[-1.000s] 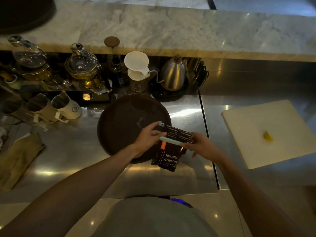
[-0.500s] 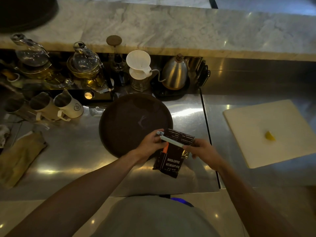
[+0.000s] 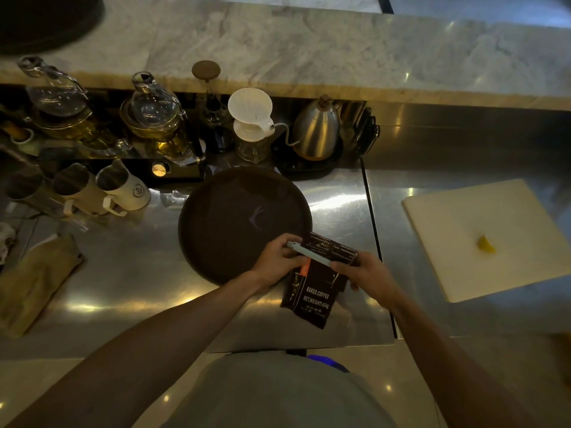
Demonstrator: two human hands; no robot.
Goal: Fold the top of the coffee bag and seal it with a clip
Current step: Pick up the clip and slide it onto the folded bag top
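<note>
- Far left, a crumpled cloth lies on the steel counter, with three cups tipped on their sides behind it.
- Behind those, glass teapots with yellowish liquid, then a white coffee dripper on a glass jug and a metal kettle with a skinny spout.
- Middle: a big dark round tray sits flat on the counter.
- Left hand is closed around the left end of the clip, a pale, long bar type, right at the tray's near edge.
- The coffee bag is dark, top folded over, clip lying across the fold. Its bottom looks like it rests on the counter just in front of the tray, between both hands.
- Right hand pinches the clip's right end and the bag's top corner.
- Far right, a white cutting board with one little yellow wedge on it, well apart from the bag.
</note>
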